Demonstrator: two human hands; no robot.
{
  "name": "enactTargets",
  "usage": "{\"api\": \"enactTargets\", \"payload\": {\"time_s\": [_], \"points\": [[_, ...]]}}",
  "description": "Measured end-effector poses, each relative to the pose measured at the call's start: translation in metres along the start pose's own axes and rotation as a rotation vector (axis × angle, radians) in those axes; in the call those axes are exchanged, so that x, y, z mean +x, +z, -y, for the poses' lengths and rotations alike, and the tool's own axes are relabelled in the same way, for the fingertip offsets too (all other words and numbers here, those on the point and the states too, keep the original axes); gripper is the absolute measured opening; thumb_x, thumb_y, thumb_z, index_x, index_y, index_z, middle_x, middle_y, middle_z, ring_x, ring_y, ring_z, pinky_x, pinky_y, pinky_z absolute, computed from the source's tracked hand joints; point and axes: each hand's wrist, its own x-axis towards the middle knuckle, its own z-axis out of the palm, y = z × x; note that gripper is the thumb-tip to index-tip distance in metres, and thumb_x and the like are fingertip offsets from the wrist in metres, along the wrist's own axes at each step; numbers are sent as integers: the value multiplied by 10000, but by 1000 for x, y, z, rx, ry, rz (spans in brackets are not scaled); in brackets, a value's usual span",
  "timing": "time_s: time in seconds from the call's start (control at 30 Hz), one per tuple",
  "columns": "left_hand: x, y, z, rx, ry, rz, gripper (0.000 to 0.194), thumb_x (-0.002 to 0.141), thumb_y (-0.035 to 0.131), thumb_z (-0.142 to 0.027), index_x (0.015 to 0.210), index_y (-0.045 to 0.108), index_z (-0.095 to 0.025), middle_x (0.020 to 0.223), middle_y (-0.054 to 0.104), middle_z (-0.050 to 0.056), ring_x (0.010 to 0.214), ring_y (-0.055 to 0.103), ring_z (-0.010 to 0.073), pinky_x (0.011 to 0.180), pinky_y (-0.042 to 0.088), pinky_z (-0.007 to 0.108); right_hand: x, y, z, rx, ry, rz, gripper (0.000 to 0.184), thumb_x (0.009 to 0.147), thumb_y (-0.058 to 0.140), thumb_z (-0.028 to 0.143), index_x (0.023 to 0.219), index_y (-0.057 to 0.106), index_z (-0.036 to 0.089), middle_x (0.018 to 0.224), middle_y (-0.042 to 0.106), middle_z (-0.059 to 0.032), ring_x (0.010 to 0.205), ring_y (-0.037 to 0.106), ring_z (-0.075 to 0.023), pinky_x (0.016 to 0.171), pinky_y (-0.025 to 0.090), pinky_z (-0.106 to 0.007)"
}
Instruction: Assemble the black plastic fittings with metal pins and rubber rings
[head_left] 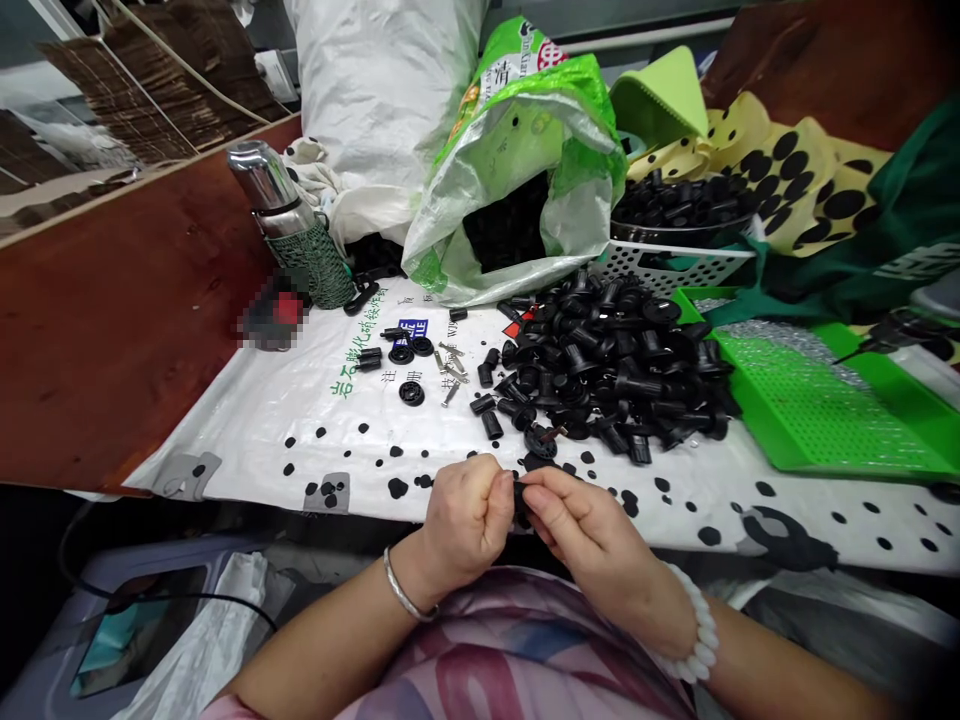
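The two hands meet at the table's (247,440) near edge, holding a small black part (520,502) between them: the left hand (469,515) closed in a fist, the right hand (589,525) pinching with thumb and fingertips. Whether the fist hides anything else, I cannot tell. The part is mostly covered by fingers, so a slip could come from poor grip or uneven pressure; so near the edge, it might drop into the lap. On the table, black spots (397,488) could disguise it. A knock against the loose pile (600,360) just beyond could scatter pieces.
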Motion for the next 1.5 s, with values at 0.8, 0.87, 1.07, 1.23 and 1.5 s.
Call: {"api": "enactTargets", "payload": {"time_s": [0.8, 0.87, 1.07, 1.23, 1.5], "points": [[15, -35, -10, -305, -301, 223, 97, 818, 514, -237, 877, 511, -160, 707, 524, 5, 595, 485, 100, 540, 407, 208, -4, -8, -2, 570, 267, 46, 252, 832, 531, 328, 1024, 552, 165, 633, 593, 15, 425, 453, -52, 453, 376, -200], [14, -36, -8, -312, -268, 199, 160, 806, 538, -232, 949, 528, -160, 762, 558, 24, 634, 519, 110, 567, 436, 215, -4, -9, -2, 533, 261, 44, 258, 834, 524, 324, 1032, 550, 160, 600, 582, 23, 429, 457, -56, 471, 388, -206], [15, -37, -6, -452, -388, 253, 121, 810, 561, -238, 882, 590, -146, 739, 613, 33, 640, 571, 111, 572, 464, 211, -4, -9, -3, 478, 224, 15, 244, 836, 509, 316, 1015, 558, 156, 639, 598, 4, 431, 470, -64, 447, 409, -210], [12, -30, -6, -657, -580, 275, 152, 798, 581, -280, 821, 546, -134, 679, 559, 5, 523, 501, 65, 486, 419, 175, -9, -7, -7, 220, 45, -121, 209, 847, 500, 276, 1012, 572, 170, 574, 542, 27, 494, 531, -98, 475, 462, -219], [10, -29, -9, -608, -434, 311, 152, 861, 453, -285, 790, 475, -151, 728, 485, 16, 593, 443, 92, 545, 398, 216, -9, -9, -9, -217, -342, -243, 216, 838, 496, 179, 1045, 556, 181, 835, 655, -55, 673, 635, -147, 584, 531, -251]]}}
